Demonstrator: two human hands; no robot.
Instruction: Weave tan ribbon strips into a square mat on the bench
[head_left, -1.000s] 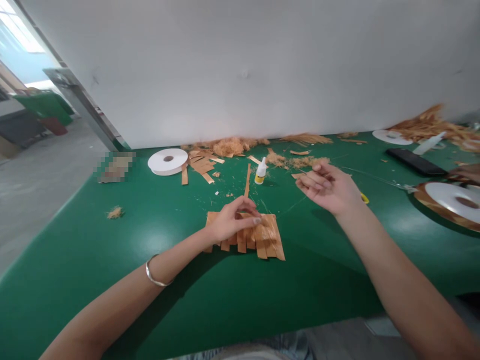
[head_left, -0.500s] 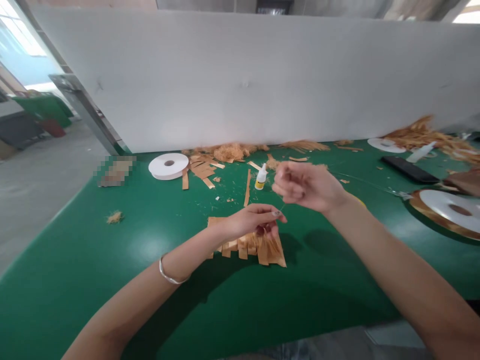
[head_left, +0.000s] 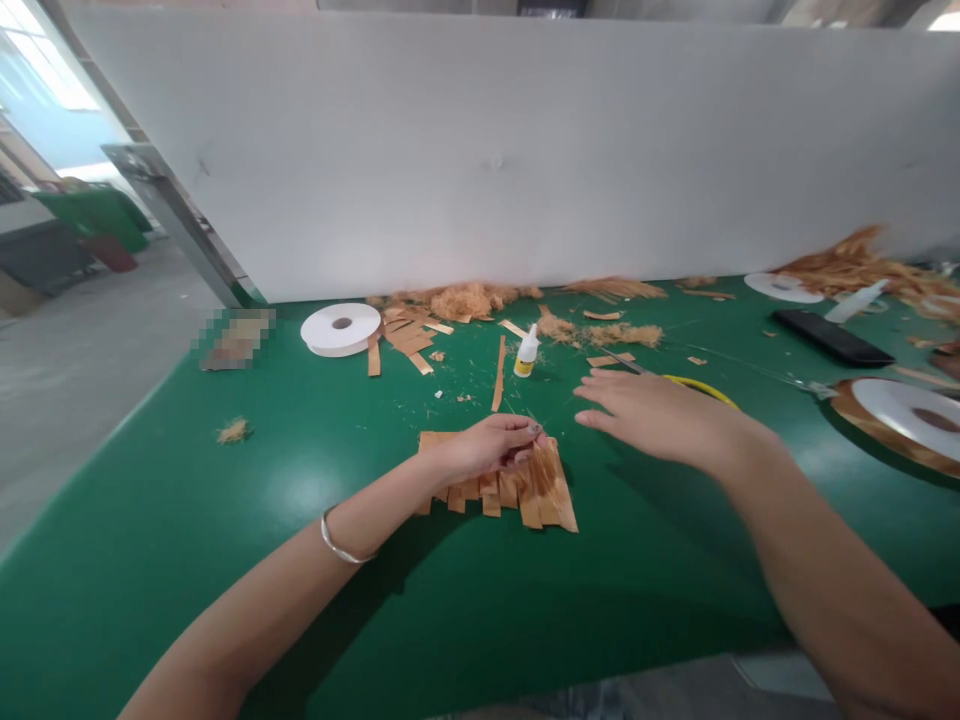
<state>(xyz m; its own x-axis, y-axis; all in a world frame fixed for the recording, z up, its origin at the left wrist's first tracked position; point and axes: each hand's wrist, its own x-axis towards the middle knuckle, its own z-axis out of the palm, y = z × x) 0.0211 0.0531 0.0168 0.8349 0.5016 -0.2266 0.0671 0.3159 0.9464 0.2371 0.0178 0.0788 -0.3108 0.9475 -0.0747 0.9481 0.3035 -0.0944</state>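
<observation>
My left hand lies over a fringe of tan strips. Its thumb and fingers are pinched together at the fringe's upper right edge. A few fine strands stick up by the fingertips, and the palm hides much of the upper part. Off to the right, my right hand hovers palm down, fingers stretched out and nothing in them. Under and just beyond it lie scissors with a yellow handle, partly covered by the hand. A small white glue bottle with a yellow label stands upright behind my left hand.
A white roll, cut tan strips and a heap of tan fibre lie along the white panel. To the right are a black phone, a white nozzle bottle and a reel of brown ribbon.
My right hand has opened from a closed pinch and moved right and slightly down, towards the scissors. My left hand has drawn slightly left, its fingers closing at the fringe's edge.
</observation>
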